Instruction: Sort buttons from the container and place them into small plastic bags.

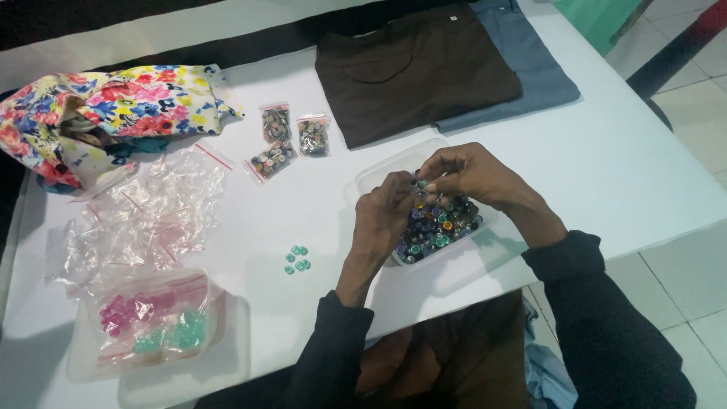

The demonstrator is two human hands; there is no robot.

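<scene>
Well left of the fingers, a soft floral fabric bag (113,110) slumps beside crinkly clear zip bags (144,216) and a lidded plastic box of pink and green buttons (151,326). Nearer lie a few loose green buttons (297,258). The left hand (385,216) and right hand (462,173) meet over a clear tub (379,176) of mixed buttons (439,227), fingers pinched together on one small button (419,186). It looks hard, light and slick, best nipped at its rim. Beyond, folded brown cloth (416,72) lies flat on the white surface (628,151).
</scene>
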